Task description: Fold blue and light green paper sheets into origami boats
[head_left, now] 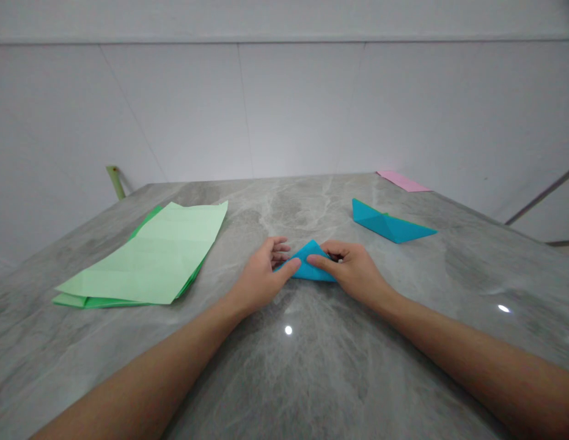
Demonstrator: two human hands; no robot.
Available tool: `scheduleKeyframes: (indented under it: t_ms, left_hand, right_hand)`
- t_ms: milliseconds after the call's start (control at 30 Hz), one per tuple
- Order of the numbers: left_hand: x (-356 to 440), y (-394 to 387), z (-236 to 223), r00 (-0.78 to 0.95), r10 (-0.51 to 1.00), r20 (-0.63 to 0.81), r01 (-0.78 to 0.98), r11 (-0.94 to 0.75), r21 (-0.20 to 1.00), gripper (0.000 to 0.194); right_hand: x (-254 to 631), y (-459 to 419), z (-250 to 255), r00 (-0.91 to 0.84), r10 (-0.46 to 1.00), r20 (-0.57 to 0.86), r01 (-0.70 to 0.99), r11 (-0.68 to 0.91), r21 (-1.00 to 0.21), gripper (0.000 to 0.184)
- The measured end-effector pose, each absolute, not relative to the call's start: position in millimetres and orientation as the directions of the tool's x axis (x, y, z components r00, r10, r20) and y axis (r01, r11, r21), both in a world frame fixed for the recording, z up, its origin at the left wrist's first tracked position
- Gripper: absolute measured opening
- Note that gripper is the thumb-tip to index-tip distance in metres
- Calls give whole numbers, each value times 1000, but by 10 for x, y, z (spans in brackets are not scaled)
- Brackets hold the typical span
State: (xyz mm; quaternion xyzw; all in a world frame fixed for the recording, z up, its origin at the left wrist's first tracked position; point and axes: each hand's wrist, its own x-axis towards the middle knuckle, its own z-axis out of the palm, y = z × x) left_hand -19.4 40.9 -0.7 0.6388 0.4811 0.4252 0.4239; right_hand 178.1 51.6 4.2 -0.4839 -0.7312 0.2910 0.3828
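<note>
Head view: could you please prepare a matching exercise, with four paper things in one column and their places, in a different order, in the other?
Things:
1. folded blue paper
2. blue paper boat
3. green sheets
4. pink sheet

Places:
A. at the far right corner of the table
B. touched by the left hand and the right hand
C. to the left of both hands
D. between the pink sheet and the right hand

Pairs: 1-B, 2-D, 3-C, 4-A

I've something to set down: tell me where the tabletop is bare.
Bare tabletop shows between the green sheets and the blue paper boat; another patch lies between the boat and the right forearm. The centre is crowded: left hand and right hand touch the folded blue paper.
</note>
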Motion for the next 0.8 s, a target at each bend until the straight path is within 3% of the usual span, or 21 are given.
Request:
scheduleKeyframes:
  t_ms: [133, 267, 467, 667, 800]
  left_hand:
    - [-178, 406, 90, 237, 962, -134, -75, 156, 985, 42]
    - [-167, 342, 133, 490, 839, -237, -134, 340, 931, 37]
    - [-168, 326, 43, 560, 799, -218, -108, 331, 937, 38]
    - [-174, 301, 67, 583, 782, -220, 38, 244, 969, 40]
    - [-168, 285, 111, 583, 780, -226, 75, 226, 971, 35]
  right_hand:
    - [1777, 502, 81, -224, 898, 379, 444, 440, -781, 27]
    - [1766, 493, 83, -296, 874, 385, 428, 482, -765, 25]
    - [1759, 509, 44, -305, 909, 284, 329, 380, -865, 18]
    - [1762, 475, 58, -353, 928, 117, 350, 246, -904, 34]
    - [1743, 455, 76, -310, 942, 130, 366, 244, -898, 35]
